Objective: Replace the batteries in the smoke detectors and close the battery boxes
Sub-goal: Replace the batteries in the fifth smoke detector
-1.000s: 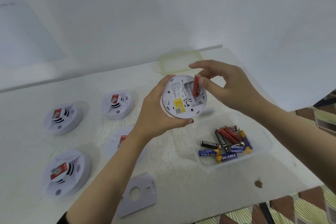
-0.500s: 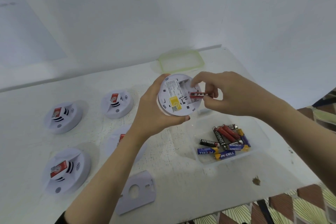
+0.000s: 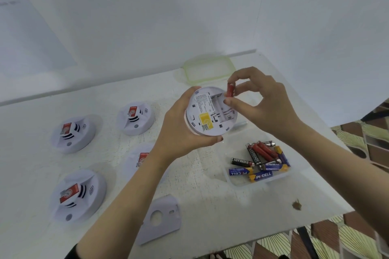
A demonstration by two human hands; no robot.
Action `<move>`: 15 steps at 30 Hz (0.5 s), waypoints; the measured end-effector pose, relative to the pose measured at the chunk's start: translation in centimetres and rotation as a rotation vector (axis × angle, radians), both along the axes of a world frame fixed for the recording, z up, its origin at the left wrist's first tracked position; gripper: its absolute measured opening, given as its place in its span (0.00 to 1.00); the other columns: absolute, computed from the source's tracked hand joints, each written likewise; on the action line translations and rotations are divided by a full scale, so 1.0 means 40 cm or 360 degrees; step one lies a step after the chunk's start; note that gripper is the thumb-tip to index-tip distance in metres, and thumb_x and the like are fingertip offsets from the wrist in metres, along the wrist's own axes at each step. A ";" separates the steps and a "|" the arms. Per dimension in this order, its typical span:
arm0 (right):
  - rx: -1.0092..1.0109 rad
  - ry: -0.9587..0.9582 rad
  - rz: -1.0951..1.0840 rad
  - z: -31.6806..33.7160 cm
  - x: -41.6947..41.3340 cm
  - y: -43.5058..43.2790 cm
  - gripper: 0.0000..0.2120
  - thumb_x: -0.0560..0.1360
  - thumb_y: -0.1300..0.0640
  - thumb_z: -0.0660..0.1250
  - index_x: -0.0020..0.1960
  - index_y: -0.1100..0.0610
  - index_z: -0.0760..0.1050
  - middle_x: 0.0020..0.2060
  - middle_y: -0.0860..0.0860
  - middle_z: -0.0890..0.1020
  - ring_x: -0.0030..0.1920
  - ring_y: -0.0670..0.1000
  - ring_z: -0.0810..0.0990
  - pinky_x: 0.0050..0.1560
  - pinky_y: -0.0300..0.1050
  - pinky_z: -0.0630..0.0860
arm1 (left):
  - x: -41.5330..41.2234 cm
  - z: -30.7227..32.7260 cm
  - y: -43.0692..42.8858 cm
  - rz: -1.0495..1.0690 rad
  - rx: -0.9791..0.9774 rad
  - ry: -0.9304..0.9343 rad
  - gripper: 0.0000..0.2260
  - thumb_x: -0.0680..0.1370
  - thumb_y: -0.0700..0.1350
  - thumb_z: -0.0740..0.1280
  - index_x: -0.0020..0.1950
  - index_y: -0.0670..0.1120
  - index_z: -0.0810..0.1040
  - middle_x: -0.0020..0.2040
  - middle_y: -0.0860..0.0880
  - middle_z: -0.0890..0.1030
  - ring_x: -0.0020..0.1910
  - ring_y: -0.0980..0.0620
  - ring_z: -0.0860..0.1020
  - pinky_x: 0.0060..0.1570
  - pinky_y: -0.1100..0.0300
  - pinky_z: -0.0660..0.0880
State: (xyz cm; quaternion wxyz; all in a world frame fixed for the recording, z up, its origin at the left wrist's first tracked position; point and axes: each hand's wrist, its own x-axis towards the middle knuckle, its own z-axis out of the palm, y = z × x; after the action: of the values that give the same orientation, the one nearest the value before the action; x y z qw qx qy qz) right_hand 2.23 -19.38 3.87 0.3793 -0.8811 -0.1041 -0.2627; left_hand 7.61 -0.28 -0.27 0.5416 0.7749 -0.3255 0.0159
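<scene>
Your left hand (image 3: 181,130) grips the round white plastic smoke detector (image 3: 207,115) by its left edge, fingers curled round the rim at top and bottom. Its labelled back faces you and the battery bay is open. Your right hand (image 3: 267,103) pinches a small red cylindrical battery (image 3: 230,89) between thumb and forefinger. The battery stands upright at the bay's upper right end, just over the detector's rim. Below that wrist, a clear plastic tray (image 3: 231,183) on the white table (image 3: 210,206) holds loose red, black and blue batteries (image 3: 261,160). A flat white cover plate (image 3: 162,221) lies beside your left forearm.
</scene>
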 end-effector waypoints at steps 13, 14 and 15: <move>0.0385 0.0349 0.0250 -0.013 -0.004 0.015 0.11 0.73 0.63 0.69 0.51 0.50 0.76 0.48 0.42 0.82 0.48 0.40 0.82 0.34 0.37 0.79 | -0.012 0.006 0.013 -0.0001 0.0029 -0.0077 0.41 0.58 0.44 0.84 0.68 0.45 0.70 0.57 0.52 0.78 0.56 0.50 0.78 0.51 0.61 0.78; 0.0425 0.0376 0.0249 -0.014 -0.006 0.017 0.10 0.74 0.62 0.68 0.50 0.48 0.76 0.48 0.45 0.82 0.44 0.42 0.83 0.31 0.40 0.80 | -0.012 0.005 0.014 -0.0002 0.0030 -0.0070 0.42 0.58 0.43 0.84 0.68 0.45 0.70 0.57 0.52 0.78 0.56 0.49 0.78 0.51 0.60 0.78; 0.0456 0.0389 0.0233 -0.016 -0.008 0.019 0.09 0.75 0.61 0.67 0.49 0.47 0.76 0.48 0.47 0.83 0.39 0.46 0.84 0.29 0.45 0.80 | -0.012 0.004 0.016 -0.0010 0.0030 -0.0060 0.42 0.58 0.43 0.84 0.68 0.44 0.70 0.57 0.51 0.78 0.57 0.48 0.77 0.52 0.57 0.78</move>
State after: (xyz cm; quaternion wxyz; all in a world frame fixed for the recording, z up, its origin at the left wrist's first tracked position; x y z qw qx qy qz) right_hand 1.91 -18.62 3.23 0.5287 -0.8335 -0.0827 -0.1376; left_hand 7.12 0.35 -0.13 0.5281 0.7785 -0.3383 0.0258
